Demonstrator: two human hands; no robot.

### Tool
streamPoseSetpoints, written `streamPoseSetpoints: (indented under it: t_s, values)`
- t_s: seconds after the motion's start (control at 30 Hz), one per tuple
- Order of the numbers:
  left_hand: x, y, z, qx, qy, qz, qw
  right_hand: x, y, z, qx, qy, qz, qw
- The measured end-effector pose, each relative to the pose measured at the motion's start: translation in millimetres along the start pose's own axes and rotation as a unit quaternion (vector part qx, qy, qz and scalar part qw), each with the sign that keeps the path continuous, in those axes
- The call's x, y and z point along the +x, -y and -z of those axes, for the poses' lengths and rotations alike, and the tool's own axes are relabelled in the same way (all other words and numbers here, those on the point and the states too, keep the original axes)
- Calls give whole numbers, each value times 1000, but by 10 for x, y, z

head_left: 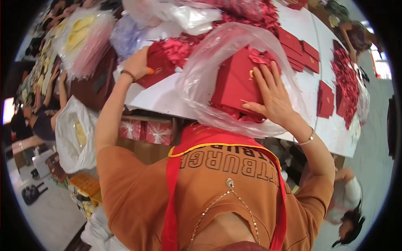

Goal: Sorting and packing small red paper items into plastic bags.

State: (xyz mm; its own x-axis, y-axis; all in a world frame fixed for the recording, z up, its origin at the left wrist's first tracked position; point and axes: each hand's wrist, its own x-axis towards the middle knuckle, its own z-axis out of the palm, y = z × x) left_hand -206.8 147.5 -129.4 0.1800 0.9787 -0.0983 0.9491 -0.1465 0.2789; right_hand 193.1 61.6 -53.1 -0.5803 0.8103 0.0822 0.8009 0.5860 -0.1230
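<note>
Necklace (230, 183); red stack (235, 81) under right hand (274, 95); packets (158, 62) at left hand (136, 67)

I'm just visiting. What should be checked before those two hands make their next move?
1. Clear bag open: ok, its mouth gapes around the larger red stack.
2. Right hand on that stack: ok, fingers spread over it.
3. Left hand firmly gripping the smaller red stack: cannot tell, its fingers are partly hidden.
4. Free space at right: not ok, red piles lie there.
</note>
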Motion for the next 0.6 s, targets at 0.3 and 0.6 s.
streamPoseSetpoints:
  t_s: [0.3,0.6]
  values:
    - [-63,-82,-110,121,-39,14,992,-35,2,-16,-23,7,3,1000]
    - [-48,-191,-123,99,-13,41,994,2,52,-16,-34,6,5,999]
